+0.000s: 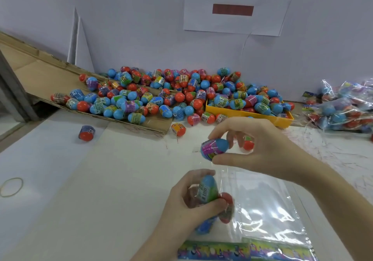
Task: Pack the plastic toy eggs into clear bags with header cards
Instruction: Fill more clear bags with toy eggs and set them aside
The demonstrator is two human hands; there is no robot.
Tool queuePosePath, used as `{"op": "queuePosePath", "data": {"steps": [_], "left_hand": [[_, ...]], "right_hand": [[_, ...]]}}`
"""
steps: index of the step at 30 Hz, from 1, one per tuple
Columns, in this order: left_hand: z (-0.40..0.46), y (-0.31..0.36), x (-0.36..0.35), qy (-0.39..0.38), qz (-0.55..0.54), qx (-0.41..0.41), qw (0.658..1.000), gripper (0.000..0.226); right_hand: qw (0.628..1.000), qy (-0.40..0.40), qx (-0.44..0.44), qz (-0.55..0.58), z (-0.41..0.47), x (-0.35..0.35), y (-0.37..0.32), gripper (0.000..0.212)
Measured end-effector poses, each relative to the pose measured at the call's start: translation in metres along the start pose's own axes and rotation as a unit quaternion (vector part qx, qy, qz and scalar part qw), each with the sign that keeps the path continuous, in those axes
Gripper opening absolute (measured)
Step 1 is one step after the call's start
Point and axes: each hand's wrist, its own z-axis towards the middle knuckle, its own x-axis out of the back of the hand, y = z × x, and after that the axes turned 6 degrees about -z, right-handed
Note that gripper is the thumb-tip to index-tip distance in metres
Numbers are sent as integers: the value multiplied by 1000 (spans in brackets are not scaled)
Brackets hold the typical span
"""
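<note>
1. The right hand (260, 147) pinches a blue egg (215, 149) with a pink label between thumb and forefinger, just above the bag's mouth; a red egg (248, 144) sits tucked behind its curled fingers.
2. The left hand (189, 202), at 6 o'clock from it, has its fingers clamped on the bag (268, 206), gripping eggs through the film; a blue-green one (207, 189) shows on top.
3. The bag's header cards (246, 250) lie at the near edge.
4. The egg pile (171, 95) spreads at 12 o'clock, over cardboard (40, 73) and a yellow tray (250, 115).
5. Packed bags (343, 107) heap at 2 o'clock.
6. A rubber band (11, 187) lies at 9 o'clock.
</note>
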Motion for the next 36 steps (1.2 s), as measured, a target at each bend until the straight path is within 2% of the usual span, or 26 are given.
{"op": "queuePosePath", "data": {"steps": [5, 9, 11, 15, 19, 24, 27, 28, 31, 36], "left_hand": [[0, -2, 2, 9, -2, -9, 1000, 39], [1, -3, 4, 13, -10, -12, 1000, 37], [0, -3, 4, 1, 4, -12, 1000, 37], [1, -3, 2, -13, 20, -16, 1000, 43], [0, -2, 3, -17, 21, -11, 1000, 45], [-1, 1, 3, -14, 4, -14, 1000, 48], [-2, 2, 4, -15, 0, -16, 1000, 46], [-2, 2, 4, -13, -2, -13, 1000, 49], [-1, 5, 4, -11, -18, -4, 1000, 51], [-2, 6, 4, -6, -34, 2, 999, 58]], "right_hand": [[990, -95, 10, -106, 2, 0, 3, 33], [985, -143, -6, -100, -2, 5, 4, 42], [988, -127, -16, -83, -2, 5, 2, 42], [999, -34, 1, -38, 0, -3, -2, 35], [992, -95, -4, -89, 0, -5, 0, 30], [980, -184, -24, -74, -6, 7, 3, 38], [979, -186, -24, -79, -9, 5, 7, 21], [978, -188, -28, -81, -11, 4, 8, 22], [979, -186, -20, -79, -13, -2, 13, 48], [984, -121, 4, -131, -17, -15, 16, 37]]}}
